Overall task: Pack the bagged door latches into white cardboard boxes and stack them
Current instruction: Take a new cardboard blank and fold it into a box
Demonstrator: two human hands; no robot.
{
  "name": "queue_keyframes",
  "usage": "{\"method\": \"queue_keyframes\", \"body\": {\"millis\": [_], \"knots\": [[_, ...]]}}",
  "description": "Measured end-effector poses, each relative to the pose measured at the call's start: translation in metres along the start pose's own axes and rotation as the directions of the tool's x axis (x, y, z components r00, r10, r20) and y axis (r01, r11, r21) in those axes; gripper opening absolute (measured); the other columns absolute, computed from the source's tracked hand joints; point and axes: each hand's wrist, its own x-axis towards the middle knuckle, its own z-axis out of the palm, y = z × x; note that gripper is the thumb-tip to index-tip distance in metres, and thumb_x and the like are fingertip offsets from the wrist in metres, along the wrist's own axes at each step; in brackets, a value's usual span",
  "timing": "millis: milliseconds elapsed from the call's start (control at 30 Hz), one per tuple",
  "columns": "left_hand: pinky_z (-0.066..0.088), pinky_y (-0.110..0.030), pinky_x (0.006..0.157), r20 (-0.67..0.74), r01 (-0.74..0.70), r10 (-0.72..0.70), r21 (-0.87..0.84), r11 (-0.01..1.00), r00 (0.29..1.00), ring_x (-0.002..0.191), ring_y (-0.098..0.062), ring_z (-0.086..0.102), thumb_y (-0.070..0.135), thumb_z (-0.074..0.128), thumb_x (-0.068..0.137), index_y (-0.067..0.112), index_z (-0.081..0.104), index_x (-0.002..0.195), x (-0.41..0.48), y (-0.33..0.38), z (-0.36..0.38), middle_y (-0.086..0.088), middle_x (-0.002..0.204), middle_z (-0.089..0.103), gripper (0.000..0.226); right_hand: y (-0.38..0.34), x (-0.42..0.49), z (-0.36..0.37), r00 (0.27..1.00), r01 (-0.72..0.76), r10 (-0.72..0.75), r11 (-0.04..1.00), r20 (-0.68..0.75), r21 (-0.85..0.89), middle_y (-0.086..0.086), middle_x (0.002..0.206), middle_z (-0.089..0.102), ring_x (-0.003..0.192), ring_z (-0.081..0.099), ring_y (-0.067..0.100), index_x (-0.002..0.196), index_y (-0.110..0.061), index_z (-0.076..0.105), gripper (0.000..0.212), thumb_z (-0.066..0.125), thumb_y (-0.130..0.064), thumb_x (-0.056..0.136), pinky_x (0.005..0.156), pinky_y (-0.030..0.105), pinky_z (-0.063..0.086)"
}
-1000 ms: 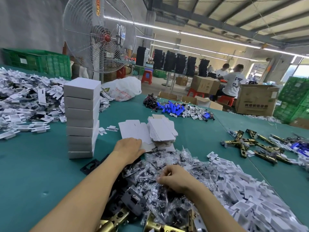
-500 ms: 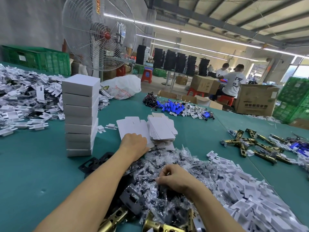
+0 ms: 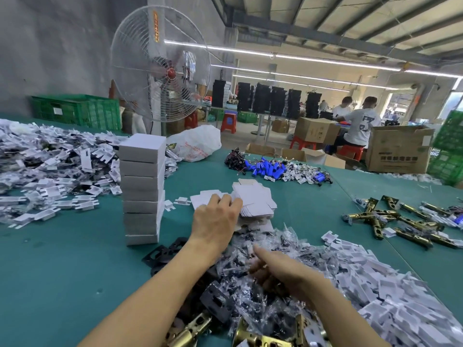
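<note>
Blanks [image 3: 254, 200] of thin white cardboard, stacked flat on the green table [image 3: 62, 271] just beyond the crinkly bagged latches [image 3: 283, 242], look light and bendy, best taken by an edge, where our left hand [image 3: 215, 221] curls its fingers [image 3: 226, 201], while we cannot tell what our blurred right hand [image 3: 278, 271] grips.

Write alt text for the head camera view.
A person's left hand touches a pile of flat white box blanks while the right hand rests in a heap of bagged latches on a green table. A stack of white boxes stands to the left.
</note>
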Motion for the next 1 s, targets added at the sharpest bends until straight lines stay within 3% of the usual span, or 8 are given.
{"method": "queue_keyframes", "body": {"millis": [167,267,367,567,667,733,833,1000], "knots": [[0.036,-0.032,0.057,0.148,-0.043,0.075,-0.206,0.978,0.986,0.082,-0.026,0.061,0.009,0.05,0.097,0.022,0.055,0.11,0.002,0.036,-0.04,-0.001,0.093,0.06,0.019,-0.017,-0.008,-0.018,0.988,0.115,-0.041,0.847,-0.152,0.519,0.012,0.078,0.073,0.059,0.066,0.021,0.105,-0.008,0.064,0.063,0.034,-0.063,0.098,0.052,0.026,0.045],[0.037,-0.035,0.067,0.238,0.03,0.05,-0.32,0.947,0.97,0.099,-0.031,0.066,0.022,0.048,0.102,0.026,0.058,0.117,-0.002,0.054,-0.056,-0.003,0.109,0.066,0.019,-0.019,-0.014,-0.014,0.985,0.158,-0.075,0.734,-0.152,0.66,0.008,0.064,0.067,0.051,0.064,0.021,0.082,-0.009,0.064,0.028,0.052,-0.031,0.096,0.052,0.028,0.054],[0.046,-0.034,0.079,0.444,0.228,0.023,-0.503,0.834,0.896,0.106,-0.029,0.064,0.037,0.053,0.096,0.028,0.064,0.112,-0.01,0.061,-0.058,-0.003,0.113,0.067,0.021,-0.008,-0.01,-0.008,0.949,0.241,-0.04,0.732,-0.313,0.637,0.004,0.049,0.056,0.038,0.053,0.015,0.068,-0.008,0.053,0.026,0.043,0.002,0.089,0.043,0.026,0.05],[0.038,-0.033,0.106,0.524,0.594,-0.28,-0.709,0.379,0.804,0.13,-0.018,0.042,0.051,0.064,0.09,0.034,0.035,0.142,-0.029,0.042,-0.043,0.005,0.147,0.036,0.062,0.008,-0.026,-0.007,0.757,0.522,-0.276,0.801,-0.593,0.293,0.005,0.074,0.072,0.059,0.064,0.011,0.085,-0.015,0.07,0.027,0.058,0.01,0.084,0.052,0.022,0.052],[0.037,-0.043,0.113,0.64,0.657,-0.366,-0.748,-0.093,0.676,0.137,-0.025,0.039,0.052,0.077,0.081,0.032,0.021,0.15,-0.023,0.033,-0.037,0.001,0.155,0.03,0.091,0.001,-0.037,0.001,0.711,0.619,-0.466,0.77,-0.527,0.154,0.004,0.07,0.068,0.06,0.058,0.01,0.083,-0.024,0.071,0.035,0.064,0.01,0.08,0.053,0.022,0.047],[0.044,-0.054,0.106,0.708,0.615,-0.39,-0.705,-0.353,0.589,0.127,-0.028,0.047,0.057,0.083,0.069,0.039,0.019,0.149,-0.019,0.029,-0.036,0.001,0.148,0.036,0.104,-0.007,-0.041,0.007,0.683,0.665,-0.56,0.742,-0.469,0.081,-0.002,0.066,0.064,0.06,0.055,0.008,0.08,-0.029,0.069,0.042,0.064,0.013,0.078,0.056,0.021,0.047],[0.053,-0.044,0.084,0.801,0.542,-0.357,-0.592,-0.597,0.481,0.099,-0.018,0.054,0.055,0.091,0.057,0.04,0.015,0.15,-0.019,0.023,-0.036,0.004,0.125,0.045,0.121,-0.011,-0.044,0.012,0.653,0.699,-0.634,0.715,-0.415,0.008,-0.014,0.063,0.06,0.056,0.049,0.002,0.079,-0.037,0.065,0.049,0.06,0.012,0.082,0.054,0.017,0.041],[0.053,-0.04,0.059,0.881,0.481,-0.226,-0.424,-0.767,0.416,0.094,-0.028,0.059,0.054,0.088,0.026,0.05,0.01,0.149,-0.019,0.019,-0.039,-0.002,0.114,0.052,0.146,-0.006,-0.045,0.018,0.597,0.684,-0.695,0.702,-0.4,-0.198,-0.001,0.068,0.06,0.056,0.046,0.008,0.084,-0.03,0.061,0.035,0.063,0.005,0.081,0.052,0.029,0.038]]}}
